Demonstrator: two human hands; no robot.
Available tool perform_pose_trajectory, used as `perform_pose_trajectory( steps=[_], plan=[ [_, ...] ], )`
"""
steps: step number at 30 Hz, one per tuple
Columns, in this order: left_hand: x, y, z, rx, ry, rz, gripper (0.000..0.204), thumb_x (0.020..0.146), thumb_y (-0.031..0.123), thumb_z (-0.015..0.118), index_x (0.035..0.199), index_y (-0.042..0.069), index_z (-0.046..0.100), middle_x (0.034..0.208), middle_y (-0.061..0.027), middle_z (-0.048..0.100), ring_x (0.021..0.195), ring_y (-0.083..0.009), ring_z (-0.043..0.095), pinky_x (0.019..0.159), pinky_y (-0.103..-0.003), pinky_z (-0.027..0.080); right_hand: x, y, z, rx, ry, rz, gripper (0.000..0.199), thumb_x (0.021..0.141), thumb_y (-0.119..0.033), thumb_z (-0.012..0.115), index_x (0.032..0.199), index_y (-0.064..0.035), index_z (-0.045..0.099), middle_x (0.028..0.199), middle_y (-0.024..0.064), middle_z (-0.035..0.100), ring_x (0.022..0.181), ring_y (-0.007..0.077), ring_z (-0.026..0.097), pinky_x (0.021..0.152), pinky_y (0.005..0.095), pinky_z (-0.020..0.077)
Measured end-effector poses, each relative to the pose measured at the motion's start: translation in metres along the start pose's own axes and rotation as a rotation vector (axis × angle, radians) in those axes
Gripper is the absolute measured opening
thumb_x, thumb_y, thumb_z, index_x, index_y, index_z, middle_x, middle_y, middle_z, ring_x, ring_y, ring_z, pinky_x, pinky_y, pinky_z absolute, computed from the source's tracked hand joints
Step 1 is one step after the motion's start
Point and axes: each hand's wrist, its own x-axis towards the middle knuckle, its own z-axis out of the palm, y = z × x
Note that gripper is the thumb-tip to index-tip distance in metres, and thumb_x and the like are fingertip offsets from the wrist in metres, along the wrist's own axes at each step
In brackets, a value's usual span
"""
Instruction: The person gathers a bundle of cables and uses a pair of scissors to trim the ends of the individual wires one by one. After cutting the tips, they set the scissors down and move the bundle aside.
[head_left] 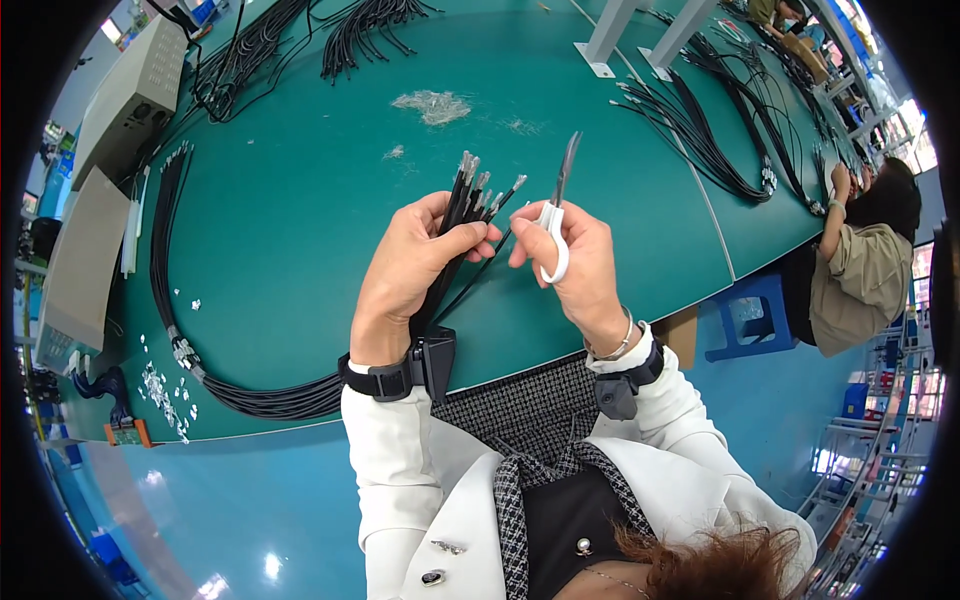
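My left hand (408, 262) is closed round a bundle of black cables (455, 212), thumb across the front. Their bare, silvery ends point up and away, and one tip leans out to the right of the others. In my right hand (587, 268) are scissors (557, 248) with white handles, the dark blades standing upward just right of the cable ends. The blades look closed and apart from the cables. My right thumb and fingertip meet close beside the bundle; whether they pinch a strand cannot be made out.
A green table (300, 260) carries a curved cable bundle (165, 250) at left, white scraps (165, 395) and a heap of fine clippings (432, 106). Grey box-like equipment (85, 270) stands left. More cables (690, 120) lie far right, near another person (865, 265) and a blue stool (748, 320).
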Motion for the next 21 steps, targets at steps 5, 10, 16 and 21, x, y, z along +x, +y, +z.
perform_pose_trajectory(
  steps=[5,10,16,21],
  plan=[
    [0.0,-0.003,0.001,0.014,0.01,-0.005,0.022,0.085,0.009,0.062,0.101,-0.007,0.06,0.084,-0.0095,0.067,0.073,-0.0113,0.062,0.071,-0.024,0.05,0.001,0.005,0.007,0.003,0.032,0.024,0.02,0.087,-0.016,0.063,0.094,0.003,0.061,0.066,0.0061,0.062,0.046,0.0044,0.047,0.041,0.0177,0.0342],
    [0.0,-0.003,0.003,-0.008,0.006,-0.008,0.021,0.085,0.009,0.063,0.1,-0.006,0.06,0.085,-0.008,0.066,0.073,-0.0108,0.06,0.07,-0.023,0.049,0.005,0.002,0.006,0.086,0.062,0.012,0.021,0.086,-0.017,0.064,0.094,0.0023,0.061,0.067,0.0063,0.062,0.048,0.0047,0.048,0.042,0.0176,0.0348],
    [-0.004,-0.004,0.002,0.08,0.028,0.016,0.021,0.085,0.011,0.064,0.1,-0.004,0.06,0.086,-0.0053,0.064,0.072,-0.0103,0.057,0.069,-0.022,0.045,0.013,0.0,0.004,0.173,0.058,0.028,0.022,0.085,-0.018,0.065,0.094,0.0016,0.06,0.067,0.0063,0.062,0.049,0.0053,0.049,0.043,0.0173,0.0347],
    [-0.006,0.001,0.0,-0.017,0.087,0.052,0.025,0.082,0.011,0.068,0.101,-0.002,0.061,0.079,-0.0003,0.059,0.066,-0.0063,0.051,0.062,-0.02,0.04,0.016,0.003,-0.007,0.317,-0.061,0.079,0.021,0.085,-0.017,0.064,0.093,0.0018,0.059,0.067,0.0063,0.062,0.048,0.0054,0.048,0.042,0.0176,0.0333]
  ],
)
